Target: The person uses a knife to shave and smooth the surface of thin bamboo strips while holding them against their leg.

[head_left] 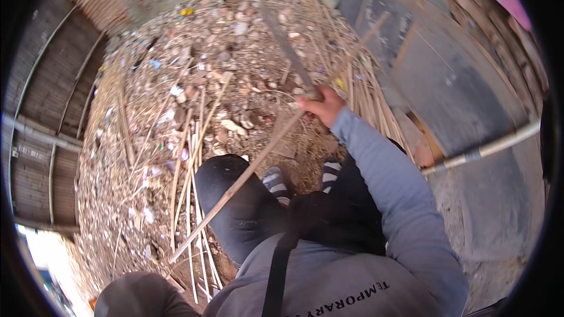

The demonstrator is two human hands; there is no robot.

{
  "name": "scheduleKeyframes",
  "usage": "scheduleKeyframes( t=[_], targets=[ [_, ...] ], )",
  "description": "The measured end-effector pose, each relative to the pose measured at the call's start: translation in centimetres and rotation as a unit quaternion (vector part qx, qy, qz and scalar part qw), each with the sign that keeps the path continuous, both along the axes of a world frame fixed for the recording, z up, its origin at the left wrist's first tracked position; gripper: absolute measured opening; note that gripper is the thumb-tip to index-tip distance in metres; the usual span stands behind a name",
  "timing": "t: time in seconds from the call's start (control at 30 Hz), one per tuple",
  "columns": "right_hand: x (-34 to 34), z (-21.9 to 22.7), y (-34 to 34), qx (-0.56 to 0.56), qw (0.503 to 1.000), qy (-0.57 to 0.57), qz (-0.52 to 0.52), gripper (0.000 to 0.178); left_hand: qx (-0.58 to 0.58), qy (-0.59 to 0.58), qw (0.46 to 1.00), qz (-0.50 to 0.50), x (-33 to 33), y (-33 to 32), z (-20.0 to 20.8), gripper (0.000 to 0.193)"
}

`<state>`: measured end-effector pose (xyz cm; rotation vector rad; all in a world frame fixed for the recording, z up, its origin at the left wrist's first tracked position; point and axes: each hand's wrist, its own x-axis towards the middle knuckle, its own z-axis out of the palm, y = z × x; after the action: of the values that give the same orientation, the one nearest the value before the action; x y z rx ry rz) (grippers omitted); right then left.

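My right hand (322, 107) is closed round the handle end of a long machete (288, 50), whose dark, worn blade points up and away from me. A bamboo strip (241, 182) slants across from the lower left, over my bent left knee, to the far right. It passes right at my right hand, by the base of the blade; whether the fingers also grip it I cannot tell. My left hand is out of sight.
Several cut strips (194, 188) lie left of my knee, and more (373, 100) lie to the right. Rubble covers the ground (229, 53). Dark boards (470, 88) lie at right; a slatted wall (47, 76) stands at left. Grey-brown cloth (144, 296) shows at lower left.
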<state>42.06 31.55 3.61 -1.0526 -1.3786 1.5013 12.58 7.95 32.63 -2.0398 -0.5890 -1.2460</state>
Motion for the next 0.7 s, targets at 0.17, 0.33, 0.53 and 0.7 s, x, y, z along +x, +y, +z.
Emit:
scheduleKeyframes(
  t=[0.17,0.33,0.53,0.7],
  targets=[
    [0.4,2.3,-1.3,-0.014,1.0,0.015,-0.014,0.025,-0.483,-0.039,0.819,0.308,-4.3,-2.1,-12.3,0.074],
    [-0.6,2.9,-0.8,-0.025,0.999,0.044,0.011,0.022,-0.72,-0.064,0.587,0.364,-9.0,-8.1,-26.4,0.046],
    [-0.2,1.9,-0.1,0.327,0.897,-0.27,-0.126,0.038,-0.699,-0.074,0.594,0.391,-7.5,-9.4,-28.2,0.032],
    [-1.3,5.5,-3.6,0.329,0.839,-0.429,-0.059,0.032,-0.626,-0.087,0.66,0.405,-7.1,-9.7,-28.4,0.034]
  ],
)
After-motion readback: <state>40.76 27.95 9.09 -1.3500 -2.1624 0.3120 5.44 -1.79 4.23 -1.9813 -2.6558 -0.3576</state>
